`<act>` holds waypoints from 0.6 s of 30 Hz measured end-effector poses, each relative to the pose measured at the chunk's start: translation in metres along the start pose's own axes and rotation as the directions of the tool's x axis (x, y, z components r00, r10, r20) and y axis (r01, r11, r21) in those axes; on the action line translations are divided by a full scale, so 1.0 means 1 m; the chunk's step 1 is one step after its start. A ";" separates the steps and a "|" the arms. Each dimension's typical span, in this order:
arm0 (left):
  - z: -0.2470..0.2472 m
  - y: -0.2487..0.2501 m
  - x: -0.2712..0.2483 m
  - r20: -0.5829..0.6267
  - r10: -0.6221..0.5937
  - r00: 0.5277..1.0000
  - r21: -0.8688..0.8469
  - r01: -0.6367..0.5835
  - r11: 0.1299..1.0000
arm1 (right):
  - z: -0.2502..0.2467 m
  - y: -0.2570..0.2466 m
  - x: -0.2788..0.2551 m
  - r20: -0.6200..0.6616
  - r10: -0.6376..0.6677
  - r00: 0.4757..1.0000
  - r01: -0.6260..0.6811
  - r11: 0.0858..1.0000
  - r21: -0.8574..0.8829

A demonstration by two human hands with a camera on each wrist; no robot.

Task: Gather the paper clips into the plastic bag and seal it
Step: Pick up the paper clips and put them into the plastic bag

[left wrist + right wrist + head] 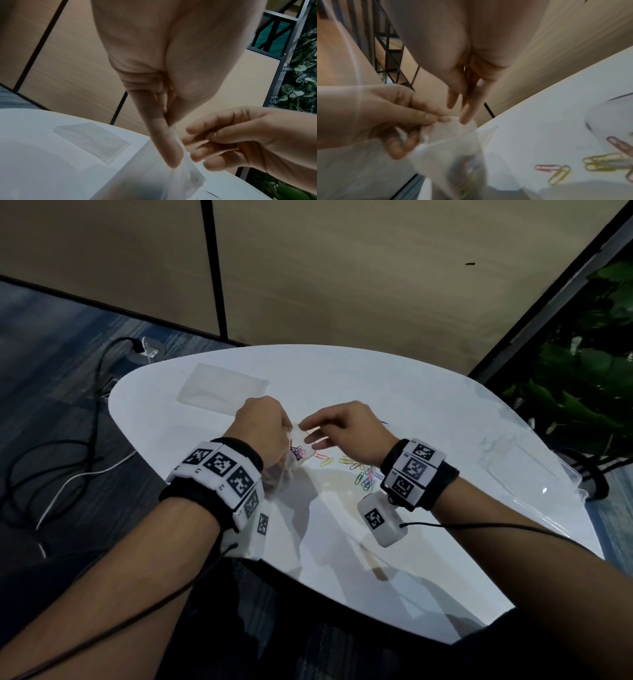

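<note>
Head view: my left hand (pixel 262 428) pinches the plastic bag (pixel 300 447) at its top edge, above the white table (pixel 428 412). The bag hangs mouth up, long axis roughly vertical, with some paper clips inside. My right hand (pixel 346 424) has loosely curled fingers at the bag's mouth; I cannot tell whether they grip it. Loose paper clips (pixel 363 472) lie just right of the bag. No legible writing on the bag.

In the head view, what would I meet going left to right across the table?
Flat empty bag → left hand → plastic bag holding clips → right hand → clear plastic tray.
</note>
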State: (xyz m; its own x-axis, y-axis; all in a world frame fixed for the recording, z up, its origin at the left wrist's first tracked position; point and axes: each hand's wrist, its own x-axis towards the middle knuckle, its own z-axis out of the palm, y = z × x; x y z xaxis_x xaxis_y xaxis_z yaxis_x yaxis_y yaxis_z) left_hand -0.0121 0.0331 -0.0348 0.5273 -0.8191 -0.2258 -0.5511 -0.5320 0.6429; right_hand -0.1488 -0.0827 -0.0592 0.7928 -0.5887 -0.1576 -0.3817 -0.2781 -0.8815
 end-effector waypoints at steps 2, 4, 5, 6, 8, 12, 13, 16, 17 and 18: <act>-0.002 -0.003 0.001 0.004 -0.014 1.000 -0.022 0.014 1.000 | -0.009 0.015 0.007 -0.103 -0.061 0.993 0.042 0.983 -0.177; -0.003 -0.005 0.002 -0.002 -0.017 1.000 -0.026 0.017 1.000 | -0.010 0.042 0.010 0.019 -0.107 0.994 0.099 0.822 -0.561; -0.003 -0.007 0.002 -0.008 -0.017 1.000 -0.021 0.017 1.000 | -0.006 0.059 0.009 0.128 -0.093 0.987 0.157 0.702 -0.694; -0.004 -0.008 0.002 -0.009 -0.018 1.000 -0.022 0.017 1.000 | 0.000 0.077 0.008 0.234 -0.076 0.969 0.232 0.595 -0.769; -0.004 -0.010 0.002 -0.002 -0.019 1.000 -0.033 0.019 0.999 | 0.014 0.102 0.000 0.383 -0.022 0.923 0.358 0.408 -0.840; -0.004 -0.008 0.002 -0.017 -0.012 1.000 0.000 0.012 1.000 | 0.012 0.117 -0.013 0.345 0.049 0.937 0.314 0.307 -0.898; -0.004 -0.007 0.002 -0.021 -0.011 1.000 0.011 0.011 1.000 | 0.005 0.120 -0.013 0.293 0.100 0.951 0.250 0.311 -0.917; -0.001 -0.005 0.004 0.018 -0.022 1.000 -0.027 0.022 0.999 | -0.021 0.134 -0.016 0.152 0.251 0.956 0.055 0.356 -0.933; 0.001 -0.004 0.004 0.027 -0.026 0.999 -0.031 0.027 0.999 | -0.028 0.136 -0.018 0.136 0.256 0.957 0.027 0.387 -0.922; 0.001 -0.003 0.004 0.031 -0.029 0.999 -0.031 0.030 0.999 | -0.032 0.139 -0.021 0.138 0.255 0.957 0.016 0.430 -0.903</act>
State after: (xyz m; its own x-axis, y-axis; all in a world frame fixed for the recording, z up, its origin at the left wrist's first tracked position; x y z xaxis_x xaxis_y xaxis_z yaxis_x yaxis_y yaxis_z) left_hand -0.0092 0.0310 -0.0386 0.5228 -0.8095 -0.2673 -0.5142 -0.5495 0.6584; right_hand -0.2343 -0.1334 -0.1638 0.7270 -0.5294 -0.4373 -0.5805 -0.8140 0.0205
